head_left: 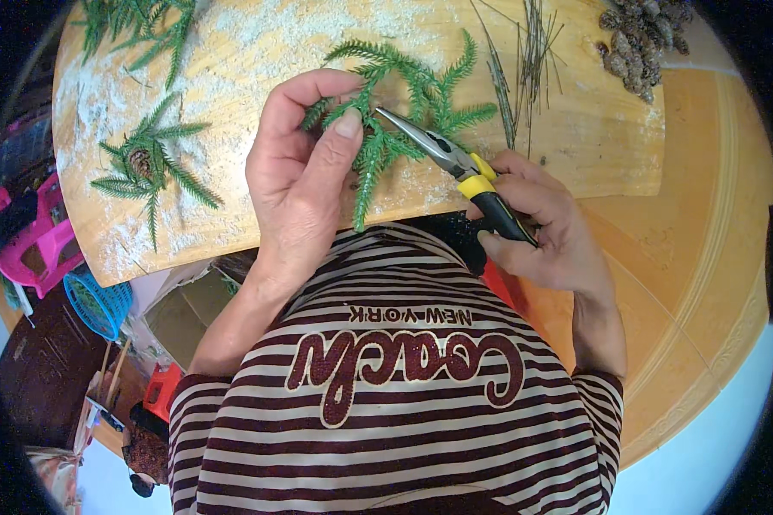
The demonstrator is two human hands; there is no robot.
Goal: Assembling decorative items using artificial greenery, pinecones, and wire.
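Between thumb and fingers, my left hand [305, 163] pinches a green artificial pine sprig [371, 159] with several needled branches. My right hand [537, 215] grips needle-nose pliers [429, 142] by their black and yellow handles. The pliers' jaws point up and left, with the tip at the sprig's middle stem, close to my left thumb. Whether the tip bites on the stem I cannot tell. To the left on the table lies another green sprig [180, 176] with a small brown pine cone [140, 161] at its centre.
More green sprigs [146, 26] lie at the table's far left. Thin dark wire stems [528, 77] and a pile of pine cones [644, 43] are at the far right. White flakes cover much of the wooden table [610, 146]. A blue basket [99, 305] and a pink stool [39, 240] stand beyond its left edge.
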